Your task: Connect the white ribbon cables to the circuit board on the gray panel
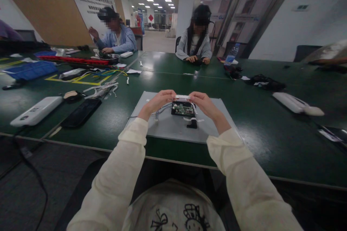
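Between my two hands a short white strip is stretched level, just above the far edge of a green circuit board (182,109) in a black frame. My left hand (162,100) pinches the strip's left end, and my right hand (204,104) pinches its right end. Under them lies a flat grey panel (168,130), which carries the board. Grey cables (162,109) run from the board to the left. Nearer me on the panel, a small black piece (192,123) has a white strip (199,120) across it.
To the left are a white power bank (36,111), a black phone (81,113), loose white strips (105,88) and a blue tray (29,70). At right lie another white device (290,103) and black cloth (265,82). A bottle (232,55) stands near two seated people across the table.
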`<move>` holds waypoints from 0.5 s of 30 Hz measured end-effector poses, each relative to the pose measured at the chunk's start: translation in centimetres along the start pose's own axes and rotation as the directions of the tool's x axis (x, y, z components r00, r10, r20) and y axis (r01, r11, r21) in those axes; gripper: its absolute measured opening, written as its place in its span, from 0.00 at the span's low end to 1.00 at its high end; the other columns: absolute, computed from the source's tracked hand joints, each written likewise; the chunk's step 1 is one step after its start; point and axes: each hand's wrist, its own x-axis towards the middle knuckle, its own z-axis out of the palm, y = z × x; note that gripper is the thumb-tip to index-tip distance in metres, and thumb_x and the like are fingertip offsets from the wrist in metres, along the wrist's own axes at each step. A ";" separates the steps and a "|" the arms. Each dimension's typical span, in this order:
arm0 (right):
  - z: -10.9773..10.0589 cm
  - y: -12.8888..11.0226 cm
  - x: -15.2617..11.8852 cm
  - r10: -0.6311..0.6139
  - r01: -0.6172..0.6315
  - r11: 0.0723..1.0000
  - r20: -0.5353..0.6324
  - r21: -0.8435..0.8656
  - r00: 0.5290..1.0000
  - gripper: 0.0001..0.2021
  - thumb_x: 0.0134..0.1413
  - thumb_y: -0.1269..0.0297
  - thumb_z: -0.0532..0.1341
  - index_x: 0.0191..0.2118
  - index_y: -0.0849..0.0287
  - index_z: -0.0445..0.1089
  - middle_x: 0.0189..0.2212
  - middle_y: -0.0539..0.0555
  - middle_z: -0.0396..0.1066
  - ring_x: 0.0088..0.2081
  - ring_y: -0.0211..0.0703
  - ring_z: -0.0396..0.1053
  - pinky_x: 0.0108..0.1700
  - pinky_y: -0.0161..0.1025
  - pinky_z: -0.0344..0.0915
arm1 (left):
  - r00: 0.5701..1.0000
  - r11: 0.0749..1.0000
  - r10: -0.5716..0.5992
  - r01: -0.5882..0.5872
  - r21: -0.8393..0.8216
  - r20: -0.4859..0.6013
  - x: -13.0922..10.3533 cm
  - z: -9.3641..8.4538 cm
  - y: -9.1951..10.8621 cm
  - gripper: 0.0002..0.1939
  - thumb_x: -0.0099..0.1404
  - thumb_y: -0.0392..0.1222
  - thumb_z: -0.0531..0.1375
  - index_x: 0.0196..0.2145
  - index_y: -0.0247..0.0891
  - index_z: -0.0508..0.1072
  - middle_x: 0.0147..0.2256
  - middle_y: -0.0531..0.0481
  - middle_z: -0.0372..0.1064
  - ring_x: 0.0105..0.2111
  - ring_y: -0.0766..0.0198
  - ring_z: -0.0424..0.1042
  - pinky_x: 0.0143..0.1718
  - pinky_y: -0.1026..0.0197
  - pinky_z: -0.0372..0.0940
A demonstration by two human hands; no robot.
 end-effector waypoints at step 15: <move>0.0 0.2 0.1 -0.053 0.047 0.979 -0.024 -0.200 0.998 0.11 0.44 0.56 0.63 0.27 0.59 0.71 0.23 0.49 0.66 0.27 0.36 0.60 0.30 0.34 0.55 | 1.000 0.991 0.003 0.001 0.137 -0.026 0.1 -0.1 -0.2 0.10 0.54 0.43 0.62 0.29 0.33 0.71 0.29 0.52 0.64 0.32 0.68 0.63 0.36 0.64 0.55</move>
